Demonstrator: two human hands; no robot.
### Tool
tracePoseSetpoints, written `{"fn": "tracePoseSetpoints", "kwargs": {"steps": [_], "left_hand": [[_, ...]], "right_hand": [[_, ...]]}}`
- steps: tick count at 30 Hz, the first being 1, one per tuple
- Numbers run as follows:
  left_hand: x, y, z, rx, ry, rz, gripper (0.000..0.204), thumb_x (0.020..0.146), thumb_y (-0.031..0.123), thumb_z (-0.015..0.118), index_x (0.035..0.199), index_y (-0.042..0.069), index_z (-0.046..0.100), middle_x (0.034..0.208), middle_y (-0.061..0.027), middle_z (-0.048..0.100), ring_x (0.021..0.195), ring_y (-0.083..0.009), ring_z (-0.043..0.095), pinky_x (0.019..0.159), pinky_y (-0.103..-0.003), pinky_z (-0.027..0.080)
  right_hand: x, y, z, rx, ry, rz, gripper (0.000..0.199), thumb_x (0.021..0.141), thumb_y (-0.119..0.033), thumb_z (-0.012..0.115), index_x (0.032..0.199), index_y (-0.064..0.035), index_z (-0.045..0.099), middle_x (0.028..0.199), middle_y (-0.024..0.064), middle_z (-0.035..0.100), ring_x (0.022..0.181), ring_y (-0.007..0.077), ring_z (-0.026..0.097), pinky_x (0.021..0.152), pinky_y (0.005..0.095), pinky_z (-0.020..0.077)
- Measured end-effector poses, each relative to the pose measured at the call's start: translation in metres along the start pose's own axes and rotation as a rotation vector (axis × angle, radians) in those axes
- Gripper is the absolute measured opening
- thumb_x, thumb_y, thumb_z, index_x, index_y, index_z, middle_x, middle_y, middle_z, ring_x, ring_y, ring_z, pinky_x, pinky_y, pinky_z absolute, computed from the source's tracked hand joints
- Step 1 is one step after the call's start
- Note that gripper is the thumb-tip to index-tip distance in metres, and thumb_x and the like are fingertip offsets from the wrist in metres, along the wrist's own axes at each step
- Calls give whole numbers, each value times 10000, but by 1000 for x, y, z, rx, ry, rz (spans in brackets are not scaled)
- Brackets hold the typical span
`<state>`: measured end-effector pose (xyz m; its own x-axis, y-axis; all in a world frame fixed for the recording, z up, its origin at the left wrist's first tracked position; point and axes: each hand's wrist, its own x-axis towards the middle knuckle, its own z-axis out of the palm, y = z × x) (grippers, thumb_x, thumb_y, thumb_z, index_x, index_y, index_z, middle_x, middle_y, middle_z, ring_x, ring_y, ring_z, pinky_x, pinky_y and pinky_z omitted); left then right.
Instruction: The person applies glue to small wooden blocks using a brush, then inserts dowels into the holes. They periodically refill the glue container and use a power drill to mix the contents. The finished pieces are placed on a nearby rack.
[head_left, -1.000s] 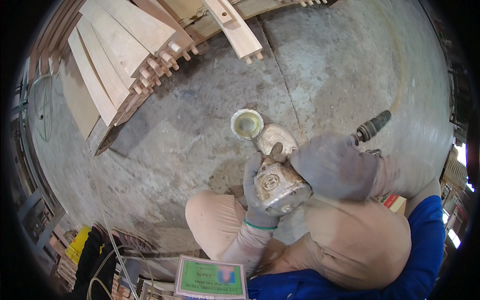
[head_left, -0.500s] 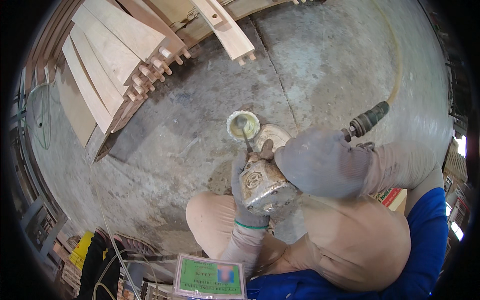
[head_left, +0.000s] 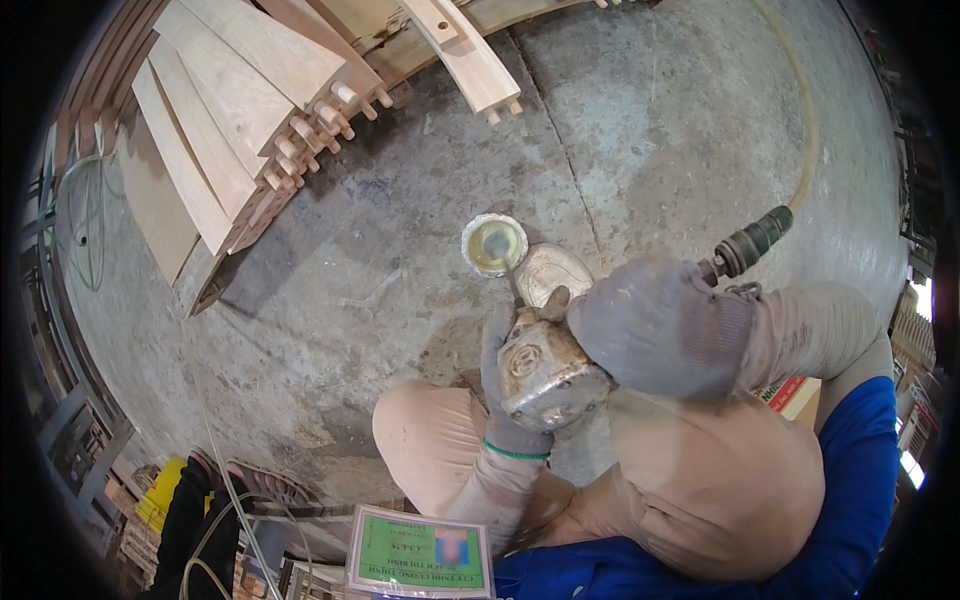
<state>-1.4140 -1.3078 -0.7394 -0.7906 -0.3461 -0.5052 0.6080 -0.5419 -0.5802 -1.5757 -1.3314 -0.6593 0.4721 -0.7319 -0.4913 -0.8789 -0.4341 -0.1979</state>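
A worn metal air tool [head_left: 548,372] sits between my two gloved hands, above my lap. My left hand [head_left: 505,400], in a grey glove with a green cuff edge, wraps the metal head from its left and underside. On the other side my right hand [head_left: 655,325] grips the tool's handle, mostly covering it. A black hose coupling [head_left: 752,243] sticks out past the right glove. Just beyond the tool's nose stands a round pot [head_left: 494,245] with a crusted whitish rim and pale liquid inside. The tool's front tip is hard to make out.
Stacked wooden boards [head_left: 240,90] with dowels in their ends lie at the far left. One curved wooden piece [head_left: 465,65] juts in at the top. A pale shoe [head_left: 552,274] rests beside the pot. An air hose [head_left: 803,110] runs up right. Another person's shoes [head_left: 265,485] show lower left.
The tool and both hands have shifted slightly right and back from the pot. A thin rod that reached into the pot no longer shows there. The view has moved a little.
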Motion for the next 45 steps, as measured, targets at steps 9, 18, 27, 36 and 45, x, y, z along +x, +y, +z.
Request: {"fn": "tracePoseSetpoints", "kwargs": {"steps": [9,18,27,36,45], "left_hand": [[-8,4,8,23,-41,83,503,926,396,371,1153,-31,513,1154,-200,541,1084,-344,523,921,-465,451],[10,10,-29,332,-31,172,436,945,352,331,1142,5,507,1191,-164,539,1107,-346,507,932,-491,436],[2,-4,-8,131,58,142,452,927,369,364,1198,26,479,1157,-191,553,1101,-335,519,935,-476,437],[-1,-3,-4,73,44,87,606,906,463,378,1274,-17,402,1230,-204,497,1105,-327,516,923,-440,450],[1,-5,0,106,56,135,495,926,383,357,1237,9,448,1175,-202,533,1087,-354,524,936,-468,443]], "right_hand": [[7,6,-5,125,207,-174,113,630,-173,608,627,-61,596,512,64,520,441,190,546,364,343,400],[0,5,-12,-38,99,-37,92,615,-150,628,609,-60,608,513,52,516,452,161,529,381,340,403],[4,11,-11,157,-87,-63,129,644,-177,601,602,-56,607,512,96,560,443,210,574,341,364,385],[5,12,-13,126,1,-76,133,635,-179,608,594,-53,619,500,101,557,436,212,577,332,355,384],[8,13,-23,168,11,-84,124,636,-185,604,600,-67,607,510,80,555,440,196,565,352,344,389]]}}
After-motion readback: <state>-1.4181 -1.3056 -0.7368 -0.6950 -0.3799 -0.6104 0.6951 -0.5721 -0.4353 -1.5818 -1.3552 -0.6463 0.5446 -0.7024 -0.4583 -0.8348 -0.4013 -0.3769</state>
